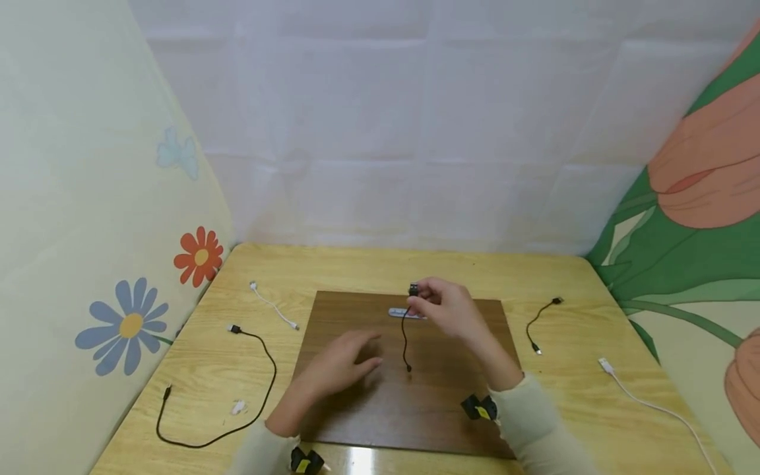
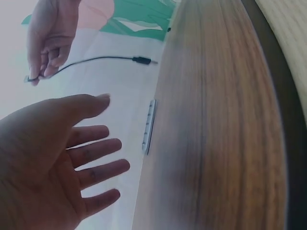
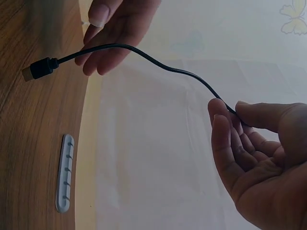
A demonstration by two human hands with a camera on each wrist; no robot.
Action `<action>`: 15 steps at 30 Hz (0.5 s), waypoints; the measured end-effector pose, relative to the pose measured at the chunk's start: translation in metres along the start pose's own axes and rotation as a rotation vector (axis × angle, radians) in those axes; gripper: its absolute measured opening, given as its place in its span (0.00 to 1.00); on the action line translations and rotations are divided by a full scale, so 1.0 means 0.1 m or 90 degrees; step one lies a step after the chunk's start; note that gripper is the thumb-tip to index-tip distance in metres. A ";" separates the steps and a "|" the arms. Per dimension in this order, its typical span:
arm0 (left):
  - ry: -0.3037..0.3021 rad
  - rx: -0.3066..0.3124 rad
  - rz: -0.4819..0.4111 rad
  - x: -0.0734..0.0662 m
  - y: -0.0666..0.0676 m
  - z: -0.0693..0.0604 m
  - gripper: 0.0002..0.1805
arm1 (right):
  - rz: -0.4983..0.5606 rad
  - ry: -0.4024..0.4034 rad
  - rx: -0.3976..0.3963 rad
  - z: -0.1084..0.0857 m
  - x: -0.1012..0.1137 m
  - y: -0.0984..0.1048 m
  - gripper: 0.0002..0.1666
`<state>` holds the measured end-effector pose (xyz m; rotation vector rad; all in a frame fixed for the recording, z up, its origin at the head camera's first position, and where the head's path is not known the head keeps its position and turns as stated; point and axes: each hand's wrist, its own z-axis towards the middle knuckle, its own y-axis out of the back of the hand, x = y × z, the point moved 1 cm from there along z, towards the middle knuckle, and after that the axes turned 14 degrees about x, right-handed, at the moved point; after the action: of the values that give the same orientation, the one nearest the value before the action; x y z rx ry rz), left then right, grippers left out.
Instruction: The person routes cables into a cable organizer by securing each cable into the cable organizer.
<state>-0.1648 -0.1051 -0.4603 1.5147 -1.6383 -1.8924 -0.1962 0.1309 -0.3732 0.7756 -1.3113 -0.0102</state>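
- Well, beyond the left hand lie a short white USB cable [image 1: 273, 305] and, closer in, a long black USB cable [image 1: 274, 377]; its loop curves just beside the left wrist, so a careless sleeve might drag it.
- The left hand [image 1: 338, 366] hangs over the wooden board [image 1: 356, 310], fingers spread, holding nothing. From where I stand, a hasty grab could knock the dangling plug and set it swinging.
- Ahead of the left hand, near the board's far edge, sits the five-slot cable clip [image 3: 62, 172]. I can't tell whether it's stuck down; if loose, a push could slide it.
- Between the hands hangs the short black USB cable [image 1: 406, 336], its larger plug uppermost, its small plug free. The lead has bends in it, so I'd expect it to twist rather than lie straight.
- The right hand [image 1: 446, 310] pinches that upper end between thumb and fingers. With one end held, a slack pinch would drop everything.
- Outside the right hand, the other black USB cable [image 1: 532, 322] could be confused with it, and a swinging elbow might catch the long white USB cable [image 1: 644, 399].
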 end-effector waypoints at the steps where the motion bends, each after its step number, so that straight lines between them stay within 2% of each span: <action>1: -0.005 -0.001 -0.022 -0.01 0.00 0.00 0.30 | 0.008 0.000 0.002 0.01 0.00 -0.02 0.13; 9: -0.056 -0.002 -0.185 -0.05 -0.03 0.00 0.28 | 0.081 -0.008 0.012 0.09 -0.02 -0.13 0.12; 15: -0.074 -0.020 -0.219 -0.06 -0.05 0.02 0.24 | 0.109 -0.006 0.006 0.14 -0.03 -0.16 0.12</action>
<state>-0.1622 -0.0979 -0.4615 1.8002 -1.4585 -2.2048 -0.2023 0.1132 -0.3838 0.6701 -1.3844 0.1285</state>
